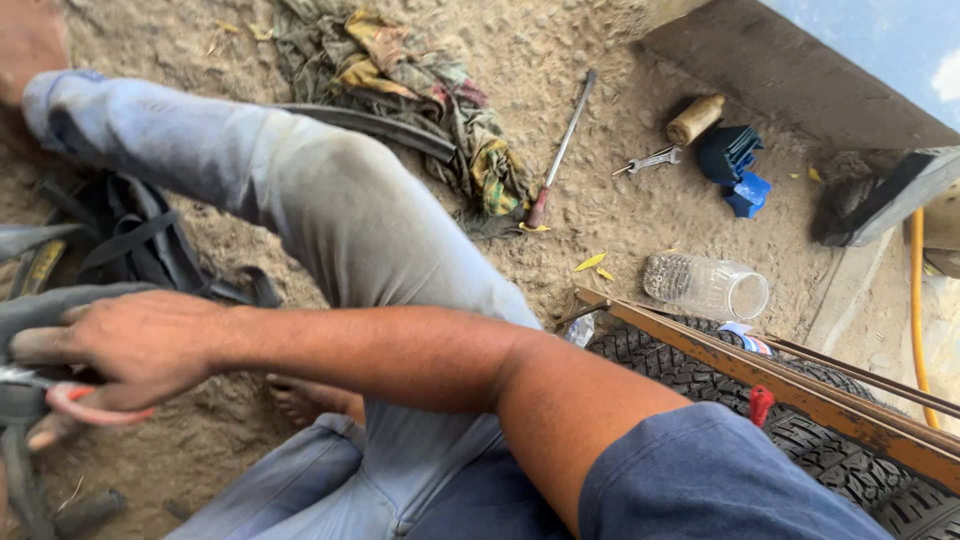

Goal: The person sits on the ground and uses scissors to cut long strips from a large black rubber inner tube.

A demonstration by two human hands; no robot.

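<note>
The red-handled scissors (60, 398) sit at the far left edge of view, handles toward me, long axis running left out of frame toward the dark rubber strip (40, 310); how far any cut has got I cannot tell. My right hand (130, 350) is closed around the handles; my left hand is unseen.

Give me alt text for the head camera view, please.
A seated person's right hand grips red-handled scissors against black rubber strips on sandy ground. A screwdriver, wrench and clear plastic jar lie beyond their knee.
</note>
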